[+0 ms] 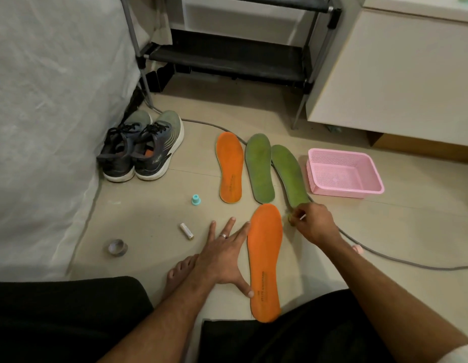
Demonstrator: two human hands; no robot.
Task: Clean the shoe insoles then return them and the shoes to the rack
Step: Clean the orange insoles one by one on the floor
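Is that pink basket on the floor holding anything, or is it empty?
Empty. The pink basket sits upright on the floor, and its perforated bottom shows bare all the way across, with nothing inside it.

matt foam insoles point(264, 260), perforated pink plastic basket point(345, 189), smooth floor tiles point(154, 213)

The scene is lit dimly and evenly in a warm tone, with only soft shadows cast. Straight edges are bowed by wide-angle distortion toward the borders. Slight softness and compression smear are seen throughout; no glare is produced.
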